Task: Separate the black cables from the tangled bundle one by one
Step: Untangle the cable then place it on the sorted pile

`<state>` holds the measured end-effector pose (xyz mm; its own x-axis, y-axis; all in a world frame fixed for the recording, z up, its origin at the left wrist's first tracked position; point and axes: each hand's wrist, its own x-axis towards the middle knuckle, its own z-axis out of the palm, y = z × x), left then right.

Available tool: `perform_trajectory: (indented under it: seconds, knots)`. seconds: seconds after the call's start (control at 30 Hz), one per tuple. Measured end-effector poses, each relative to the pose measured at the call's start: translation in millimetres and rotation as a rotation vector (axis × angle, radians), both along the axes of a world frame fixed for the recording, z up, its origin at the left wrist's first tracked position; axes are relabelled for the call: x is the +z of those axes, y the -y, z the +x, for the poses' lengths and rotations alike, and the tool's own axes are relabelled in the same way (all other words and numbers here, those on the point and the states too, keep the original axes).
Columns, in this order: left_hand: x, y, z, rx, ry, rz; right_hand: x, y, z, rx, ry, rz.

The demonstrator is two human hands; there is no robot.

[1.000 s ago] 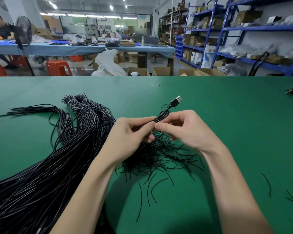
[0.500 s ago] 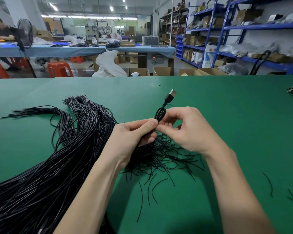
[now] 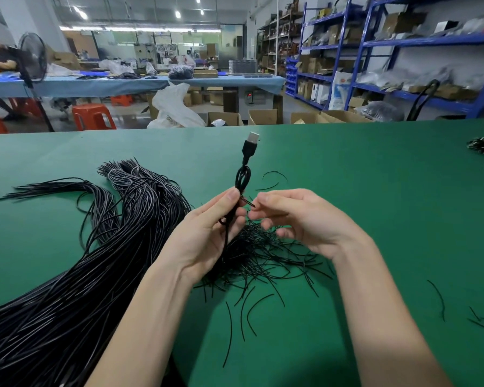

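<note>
Black and thin, the rubber-sheathed cable with a silver-tipped USB plug [image 3: 250, 145] stands upright above the green felt-covered table [image 3: 375, 191], its plug pointing away from the person and a small loop of its own cord doubled just below the plug. The left hand [image 3: 207, 236] pinches it between thumb and fingers right under that loop, and the cord runs on down across the palm toward the table. Holding it up this way seems meant to lift one cable clear so its line can be followed free of the rest.

The right hand [image 3: 299, 219] hovers just beside, fingers loosely bent; its fingertips [image 3: 256, 204] sit at a short stray black end that sticks out by the left thumb, though whether they actually nip it I cannot tell.

Directly beneath both hands lies a scatter of short thin black wire offcuts [image 3: 263, 258], probably ties or trimmings. To the left, well apart from the raised plug, the long thick bundle of black cables [image 3: 95, 261] sweeps from the near edge up across the table, its ends fanned out at the far side.
</note>
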<state>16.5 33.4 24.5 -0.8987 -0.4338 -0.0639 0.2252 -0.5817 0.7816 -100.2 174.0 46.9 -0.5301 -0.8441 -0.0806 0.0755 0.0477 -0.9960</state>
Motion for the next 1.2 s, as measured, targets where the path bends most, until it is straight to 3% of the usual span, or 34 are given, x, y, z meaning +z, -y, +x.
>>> perform_trajectory:
  seconds: [0.13, 0.27, 0.53, 0.63, 0.73, 1.0, 1.2]
  knots:
    - [-1, 1, -1, -0.022, -0.014, 0.068, -4, -1, -1, 0.084, 0.015, -0.098]
    - [-2, -1, -2, -0.029, -0.001, 0.068, -4, -1, -1, 0.020, -0.120, -0.065]
    - [-8, 2, -3, 0.184, 0.033, -0.281, 12, 4, 3, -0.260, -0.621, 0.059]
    - [-9, 1, -5, 0.250, 0.013, -0.325, 13, 3, 4, -0.190, -0.473, 0.020]
    - [-8, -1, -4, 0.213, -0.020, -0.276, 9, 2, 4, -0.058, -0.189, -0.018]
    - [-9, -10, -5, 0.145, -0.122, -0.207, -17, 13, 1, 0.034, 0.445, -0.141]
    - [-11, -8, -4, 0.143, -0.193, -0.342, -23, 17, 4, 0.121, 0.576, -0.145]
